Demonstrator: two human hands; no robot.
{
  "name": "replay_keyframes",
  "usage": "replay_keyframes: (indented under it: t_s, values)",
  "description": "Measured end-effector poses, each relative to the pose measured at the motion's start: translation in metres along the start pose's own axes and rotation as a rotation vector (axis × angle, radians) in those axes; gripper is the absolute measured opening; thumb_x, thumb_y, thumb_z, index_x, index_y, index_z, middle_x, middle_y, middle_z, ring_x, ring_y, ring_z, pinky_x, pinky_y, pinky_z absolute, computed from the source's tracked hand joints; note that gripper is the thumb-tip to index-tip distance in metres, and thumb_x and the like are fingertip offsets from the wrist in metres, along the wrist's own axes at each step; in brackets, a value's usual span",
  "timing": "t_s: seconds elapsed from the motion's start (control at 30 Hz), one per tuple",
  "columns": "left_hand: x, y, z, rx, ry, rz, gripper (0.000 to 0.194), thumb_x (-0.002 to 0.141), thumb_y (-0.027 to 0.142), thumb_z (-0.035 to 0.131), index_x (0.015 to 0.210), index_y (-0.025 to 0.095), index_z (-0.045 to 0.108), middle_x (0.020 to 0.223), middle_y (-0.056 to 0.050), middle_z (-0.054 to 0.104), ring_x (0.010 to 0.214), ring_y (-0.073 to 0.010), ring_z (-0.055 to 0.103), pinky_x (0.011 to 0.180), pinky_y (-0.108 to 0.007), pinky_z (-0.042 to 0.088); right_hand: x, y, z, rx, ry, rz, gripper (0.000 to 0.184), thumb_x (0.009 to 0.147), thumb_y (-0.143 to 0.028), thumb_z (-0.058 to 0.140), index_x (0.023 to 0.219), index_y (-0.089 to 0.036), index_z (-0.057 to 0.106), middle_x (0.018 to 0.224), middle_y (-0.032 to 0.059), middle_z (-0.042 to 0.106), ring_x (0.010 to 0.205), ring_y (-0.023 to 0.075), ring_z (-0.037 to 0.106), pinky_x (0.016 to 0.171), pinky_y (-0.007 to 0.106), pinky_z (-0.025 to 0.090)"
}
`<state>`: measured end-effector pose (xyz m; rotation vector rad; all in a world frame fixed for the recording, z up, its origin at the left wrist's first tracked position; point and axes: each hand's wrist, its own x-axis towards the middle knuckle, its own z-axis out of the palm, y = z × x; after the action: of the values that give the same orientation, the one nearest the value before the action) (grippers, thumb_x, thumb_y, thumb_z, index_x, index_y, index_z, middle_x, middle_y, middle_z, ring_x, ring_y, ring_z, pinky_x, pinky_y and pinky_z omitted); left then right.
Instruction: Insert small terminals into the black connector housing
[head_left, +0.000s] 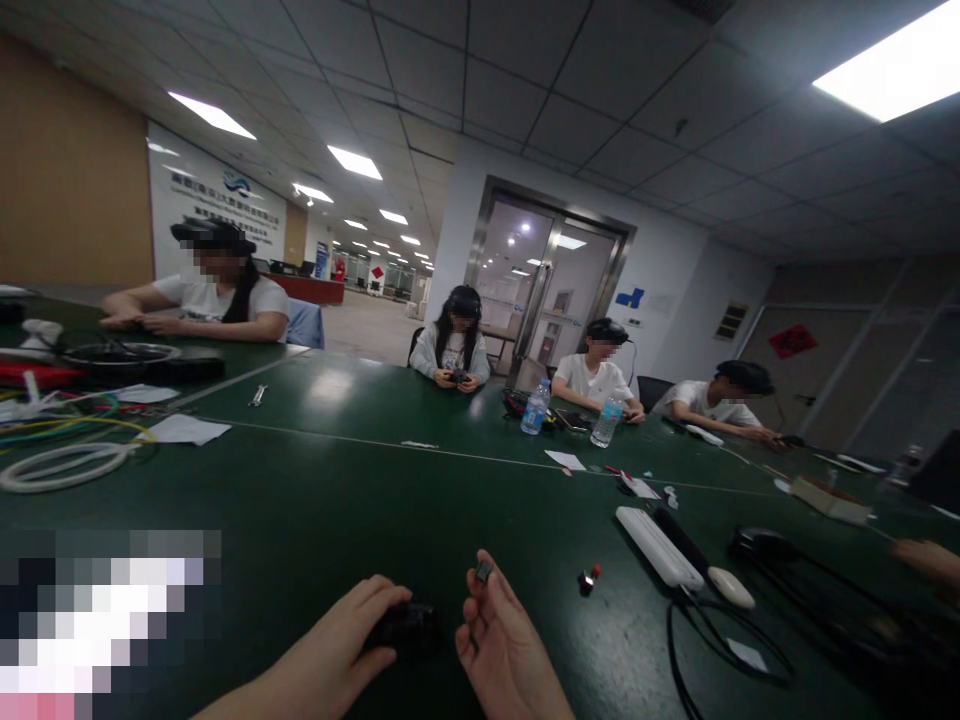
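My left hand point(334, 635) is wrapped round a black, boxy object point(411, 628) low on the green table point(300, 540); its exact kind cannot be made out. Just to the right, my right hand point(504, 640) is turned palm up. Between its thumb and fingertips it pinches a small dark square block point(483, 571), too small to name. A little gap separates the two hands. To the right of them lies a small red and dark part point(588, 580).
A white power strip point(660, 548), a pale computer mouse point(730, 587) and black cables point(675, 650) lie right. Two water bottles point(535, 408) stand farther back. Coiled cable point(67, 467) and a wrench point(258, 396) are left. Several people point(454, 345) sit around the table.
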<state>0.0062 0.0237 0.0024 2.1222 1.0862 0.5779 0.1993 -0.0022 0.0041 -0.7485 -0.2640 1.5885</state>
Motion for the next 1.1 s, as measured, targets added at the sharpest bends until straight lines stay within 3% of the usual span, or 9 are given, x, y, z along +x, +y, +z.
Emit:
replay_keyframes:
  t_s: [0.33,0.83,1.1]
  values:
    - [0.0,-0.001,-0.001,-0.001,-0.021,-0.011,0.041,0.071,0.018,0.05,0.112,0.026,0.048,0.112,-0.001,0.05,0.104,-0.0187,0.046,0.094,-0.031,0.034,0.002,0.001,0.002,0.029,0.094,0.066,0.041,0.059,-0.028,0.073,0.096,-0.02,0.058,0.07,-0.0026,0.064,0.052,0.0066,0.054,0.048,0.019,0.04]
    - [0.0,-0.005,-0.001,-0.009,-0.032,-0.015,0.041,0.072,0.019,0.049,0.112,0.026,0.049,0.114,-0.001,0.05,0.106,-0.0193,0.047,0.096,-0.032,0.033,0.0,-0.001,0.009,0.049,0.165,0.118,0.02,0.076,-0.029,0.057,0.093,-0.018,0.058,0.063,-0.0017,0.063,0.046,0.006,0.053,0.044,0.018,0.037]
    - [0.002,-0.017,0.003,0.015,-0.017,-0.007,0.042,0.072,0.02,0.049,0.114,0.027,0.047,0.117,-0.001,0.048,0.108,-0.0191,0.046,0.096,-0.032,0.033,0.003,0.001,0.006,0.043,0.179,0.104,0.023,0.073,-0.03,0.061,0.093,-0.019,0.058,0.062,-0.002,0.063,0.044,0.0062,0.052,0.042,0.017,0.037]
